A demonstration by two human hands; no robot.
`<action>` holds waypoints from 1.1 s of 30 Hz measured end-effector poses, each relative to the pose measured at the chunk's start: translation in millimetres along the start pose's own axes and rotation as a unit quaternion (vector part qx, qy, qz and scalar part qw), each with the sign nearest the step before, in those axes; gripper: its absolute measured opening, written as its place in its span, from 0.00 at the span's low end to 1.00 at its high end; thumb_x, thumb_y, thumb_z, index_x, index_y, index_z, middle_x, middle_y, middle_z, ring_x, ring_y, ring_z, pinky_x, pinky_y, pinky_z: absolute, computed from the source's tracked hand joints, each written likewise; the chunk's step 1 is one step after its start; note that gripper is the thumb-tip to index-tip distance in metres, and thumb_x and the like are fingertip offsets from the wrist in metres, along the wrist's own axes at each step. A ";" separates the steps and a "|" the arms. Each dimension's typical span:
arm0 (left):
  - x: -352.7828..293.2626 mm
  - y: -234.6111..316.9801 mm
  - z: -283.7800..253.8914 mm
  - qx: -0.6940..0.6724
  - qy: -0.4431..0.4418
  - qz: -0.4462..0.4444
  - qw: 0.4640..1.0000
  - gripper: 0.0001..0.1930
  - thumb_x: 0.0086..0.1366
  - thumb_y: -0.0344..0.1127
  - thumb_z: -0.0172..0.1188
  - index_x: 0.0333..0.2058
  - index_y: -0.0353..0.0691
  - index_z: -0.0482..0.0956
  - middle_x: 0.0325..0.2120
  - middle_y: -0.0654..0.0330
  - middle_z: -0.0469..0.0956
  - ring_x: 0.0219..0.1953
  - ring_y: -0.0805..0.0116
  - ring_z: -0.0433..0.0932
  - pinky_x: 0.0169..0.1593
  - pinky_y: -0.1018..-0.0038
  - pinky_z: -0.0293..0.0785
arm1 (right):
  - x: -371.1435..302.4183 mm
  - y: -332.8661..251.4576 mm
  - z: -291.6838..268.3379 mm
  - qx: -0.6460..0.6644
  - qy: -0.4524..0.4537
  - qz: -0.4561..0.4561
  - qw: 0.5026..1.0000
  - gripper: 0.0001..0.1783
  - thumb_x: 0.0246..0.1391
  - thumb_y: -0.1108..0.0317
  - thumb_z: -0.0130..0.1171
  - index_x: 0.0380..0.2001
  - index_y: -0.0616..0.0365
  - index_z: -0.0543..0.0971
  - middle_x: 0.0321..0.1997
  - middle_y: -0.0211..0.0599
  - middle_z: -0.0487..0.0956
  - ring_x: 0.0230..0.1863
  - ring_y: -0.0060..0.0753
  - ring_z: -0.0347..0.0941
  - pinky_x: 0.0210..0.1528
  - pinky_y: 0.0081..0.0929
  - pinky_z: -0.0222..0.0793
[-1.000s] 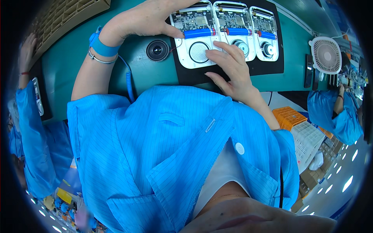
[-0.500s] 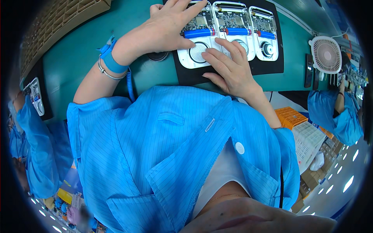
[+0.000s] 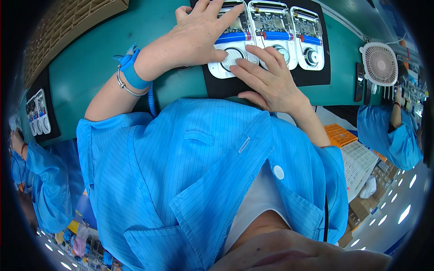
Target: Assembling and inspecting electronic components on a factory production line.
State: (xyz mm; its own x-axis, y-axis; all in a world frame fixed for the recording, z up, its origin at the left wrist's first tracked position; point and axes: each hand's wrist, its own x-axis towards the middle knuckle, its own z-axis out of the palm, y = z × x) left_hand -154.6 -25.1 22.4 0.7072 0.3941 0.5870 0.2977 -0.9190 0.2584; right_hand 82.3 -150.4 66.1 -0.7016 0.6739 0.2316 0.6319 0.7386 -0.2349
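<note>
Three white open housings lie side by side on a black mat (image 3: 289, 78), each with a circuit board and a blue cylindrical battery. The left housing (image 3: 217, 70) shows a round perforated speaker grille (image 3: 231, 58). My left hand (image 3: 199, 41) spreads its fingers over that housing's upper left, thumb beside the grille, hiding part of the board. At the grille's right edge are the fingertips of my right hand (image 3: 273, 85), fingers stretched. It partly covers the middle housing (image 3: 293, 58), whose round speaker still shows. The right housing (image 3: 318, 64) has a round speaker too.
A divided cardboard box (image 3: 68, 36) stands at the far left of the green table (image 3: 90, 86). Similar devices (image 3: 41, 113) lie near a co-worker's sleeve (image 3: 49, 180). On the right are a white fan (image 3: 380, 64), another person's blue sleeve (image 3: 384, 135) and an orange crate (image 3: 339, 134).
My right fingers have shifted slightly left and down at the grille; my left hand moved only slightly. The left co-worker's arm has drawn back, uncovering more of the devices there.
</note>
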 end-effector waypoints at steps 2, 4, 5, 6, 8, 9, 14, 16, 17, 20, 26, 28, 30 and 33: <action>47.0 24.9 -39.2 0.000 -0.191 -0.112 0.975 0.54 0.51 0.46 0.74 0.73 0.42 0.52 0.70 0.35 0.51 0.73 0.34 0.49 0.62 0.35 0.57 | -3.2 1.5 2.1 -0.014 -0.026 -0.006 1.000 0.34 0.57 0.44 0.65 0.63 0.47 0.76 0.60 0.33 0.78 0.72 0.47 0.62 0.70 0.55 0.55; 61.6 34.8 -54.8 0.010 -0.370 -0.225 0.901 0.54 0.51 0.47 0.74 0.73 0.42 0.52 0.70 0.34 0.51 0.73 0.34 0.49 0.62 0.35 0.58 | -1.2 1.2 -0.8 -0.011 -0.015 -0.006 1.000 0.33 0.54 0.47 0.68 0.60 0.47 0.76 0.58 0.32 0.77 0.72 0.45 0.62 0.71 0.52 0.55; 61.3 34.2 -54.4 0.012 -0.375 -0.226 0.899 0.55 0.51 0.47 0.74 0.73 0.42 0.52 0.70 0.34 0.51 0.73 0.34 0.49 0.62 0.35 0.58 | -0.1 1.3 -2.0 -0.009 -0.005 -0.004 1.000 0.33 0.50 0.51 0.71 0.58 0.47 0.77 0.55 0.31 0.77 0.71 0.43 0.62 0.71 0.49 0.56; 61.1 34.2 -54.8 0.013 -0.379 -0.226 0.897 0.55 0.51 0.47 0.74 0.73 0.42 0.52 0.70 0.34 0.50 0.73 0.34 0.49 0.62 0.35 0.58 | 0.4 1.3 -2.9 -0.009 -0.005 -0.005 1.000 0.33 0.50 0.51 0.71 0.58 0.47 0.77 0.55 0.31 0.77 0.71 0.43 0.62 0.71 0.49 0.56; 61.1 34.1 -55.8 0.011 -0.381 -0.229 0.895 0.55 0.51 0.47 0.74 0.73 0.42 0.52 0.70 0.34 0.50 0.73 0.34 0.49 0.62 0.36 0.58 | 1.0 1.5 -3.8 -0.024 -0.009 -0.013 1.000 0.33 0.51 0.49 0.71 0.59 0.47 0.76 0.55 0.31 0.76 0.71 0.42 0.61 0.72 0.49 0.55; 61.6 33.7 -56.0 0.008 -0.384 -0.231 0.894 0.55 0.50 0.47 0.74 0.73 0.42 0.52 0.71 0.34 0.50 0.73 0.34 0.49 0.62 0.36 0.59 | 0.7 1.1 -3.6 -0.024 -0.009 -0.012 1.000 0.33 0.51 0.49 0.71 0.59 0.47 0.76 0.55 0.31 0.76 0.71 0.42 0.61 0.72 0.49 0.55; 14.0 8.3 -14.1 0.021 -0.209 -0.117 0.971 0.54 0.51 0.47 0.74 0.73 0.42 0.52 0.71 0.34 0.49 0.73 0.35 0.48 0.62 0.37 0.59 | 0.4 -0.6 -2.8 -0.056 -0.011 -0.019 0.998 0.34 0.52 0.45 0.69 0.59 0.47 0.76 0.56 0.31 0.76 0.72 0.41 0.60 0.73 0.50 0.53; -6.5 -4.9 7.8 0.032 -0.022 0.000 0.999 0.54 0.51 0.47 0.74 0.73 0.42 0.52 0.71 0.34 0.49 0.73 0.35 0.48 0.62 0.37 0.59 | 1.2 1.3 -1.1 -0.065 -0.018 -0.016 0.998 0.34 0.52 0.45 0.69 0.59 0.47 0.76 0.57 0.31 0.76 0.73 0.41 0.59 0.73 0.50 0.53; -7.5 -6.8 11.2 0.044 -0.013 0.005 0.999 0.54 0.51 0.47 0.74 0.73 0.42 0.53 0.71 0.34 0.49 0.73 0.35 0.48 0.62 0.37 0.58 | 0.7 2.3 0.1 -0.075 -0.023 -0.010 0.997 0.34 0.53 0.45 0.69 0.59 0.48 0.76 0.58 0.31 0.76 0.73 0.41 0.58 0.73 0.50 0.52; -5.7 -6.6 12.8 0.058 -0.005 0.008 0.998 0.54 0.51 0.48 0.74 0.72 0.42 0.53 0.71 0.35 0.50 0.73 0.35 0.48 0.62 0.36 0.58 | -1.3 2.9 1.5 -0.073 -0.024 -0.007 0.997 0.34 0.53 0.44 0.68 0.58 0.48 0.76 0.59 0.32 0.75 0.74 0.41 0.57 0.74 0.50 0.51; -7.6 -0.2 5.8 0.009 -0.052 -0.034 0.998 0.54 0.51 0.49 0.75 0.72 0.41 0.54 0.71 0.35 0.50 0.73 0.36 0.49 0.62 0.36 0.59 | -2.9 3.1 0.4 -0.076 -0.026 -0.020 0.997 0.34 0.53 0.43 0.68 0.58 0.50 0.77 0.59 0.32 0.75 0.75 0.41 0.56 0.74 0.51 0.50; -5.0 1.0 5.5 0.017 -0.044 -0.042 0.998 0.53 0.52 0.48 0.75 0.72 0.40 0.54 0.71 0.35 0.50 0.73 0.36 0.49 0.62 0.36 0.59 | -3.3 3.3 -0.1 -0.088 -0.025 -0.023 0.996 0.34 0.53 0.43 0.68 0.58 0.50 0.77 0.59 0.32 0.75 0.75 0.41 0.56 0.74 0.51 0.50; -3.5 -3.1 9.0 0.042 -0.010 0.004 0.999 0.53 0.52 0.49 0.75 0.71 0.40 0.55 0.71 0.35 0.50 0.73 0.35 0.49 0.62 0.36 0.59 | -3.5 4.4 -0.2 -0.100 -0.024 -0.026 0.994 0.34 0.53 0.43 0.68 0.58 0.50 0.77 0.59 0.32 0.75 0.75 0.41 0.55 0.75 0.51 0.50; -5.1 -5.7 12.8 0.039 0.003 0.011 0.999 0.53 0.52 0.49 0.74 0.71 0.40 0.55 0.71 0.35 0.50 0.73 0.35 0.49 0.61 0.36 0.59 | -2.5 6.8 -2.1 -0.126 -0.015 -0.036 0.991 0.35 0.52 0.42 0.68 0.58 0.50 0.77 0.59 0.32 0.76 0.76 0.41 0.55 0.75 0.51 0.49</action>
State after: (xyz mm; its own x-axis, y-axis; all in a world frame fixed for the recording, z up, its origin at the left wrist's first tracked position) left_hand -151.6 -21.9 8.1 0.7098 0.3735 0.5972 0.3307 -0.9253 0.1856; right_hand 89.0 -146.9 65.9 -0.7548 0.6214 0.2103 0.6397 0.7682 0.0260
